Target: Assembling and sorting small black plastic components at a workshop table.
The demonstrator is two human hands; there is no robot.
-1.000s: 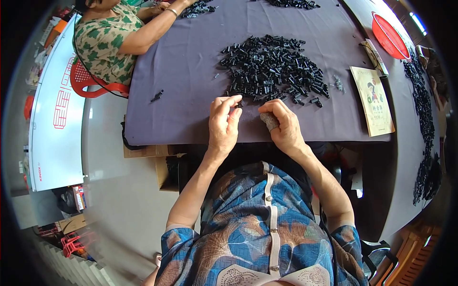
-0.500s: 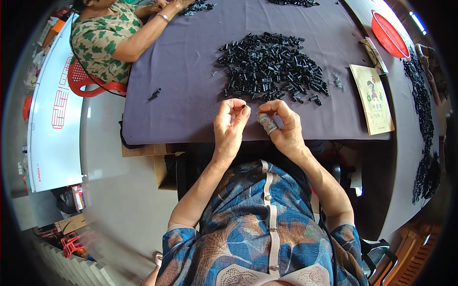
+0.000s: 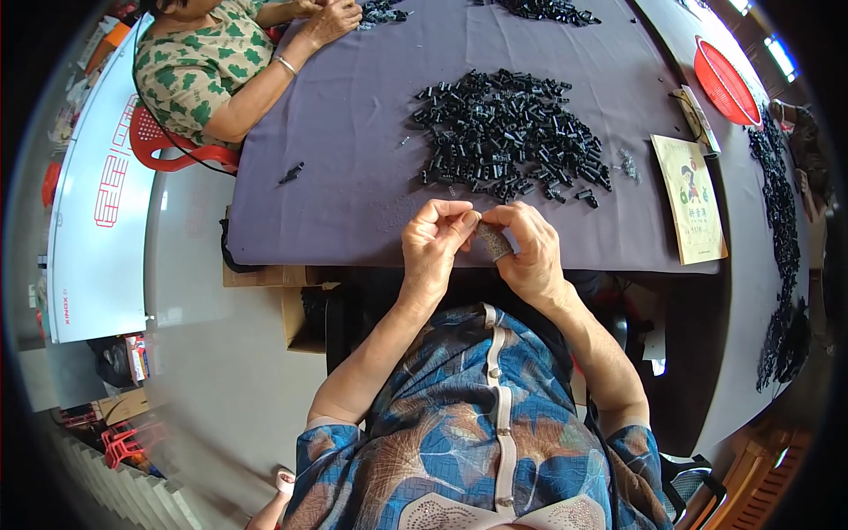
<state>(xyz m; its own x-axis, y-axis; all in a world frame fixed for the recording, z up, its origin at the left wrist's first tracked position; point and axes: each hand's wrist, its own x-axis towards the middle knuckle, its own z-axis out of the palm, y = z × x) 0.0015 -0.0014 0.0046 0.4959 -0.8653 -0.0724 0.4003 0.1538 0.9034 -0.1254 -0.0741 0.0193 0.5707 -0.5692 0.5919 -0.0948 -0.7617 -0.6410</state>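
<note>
My left hand (image 3: 437, 240) and my right hand (image 3: 528, 249) meet at the near edge of a table covered in purple cloth (image 3: 353, 177). The right hand grips a small grey mesh-like piece (image 3: 493, 240). The left hand's fingertips pinch at the top of that piece, and I cannot tell whether they hold a tiny part. Just beyond my hands lies a big heap of small black plastic parts (image 3: 508, 137).
Another person in a green patterned top (image 3: 208, 71) sits at the far left on a red chair (image 3: 163, 146), hands at a second black heap (image 3: 380, 13). A booklet (image 3: 689, 199) and a red basket (image 3: 726, 71) lie right. More black parts (image 3: 777, 212) line the right edge.
Both hands have drawn back from the black heap toward the table's near edge and come together around the grey piece.
</note>
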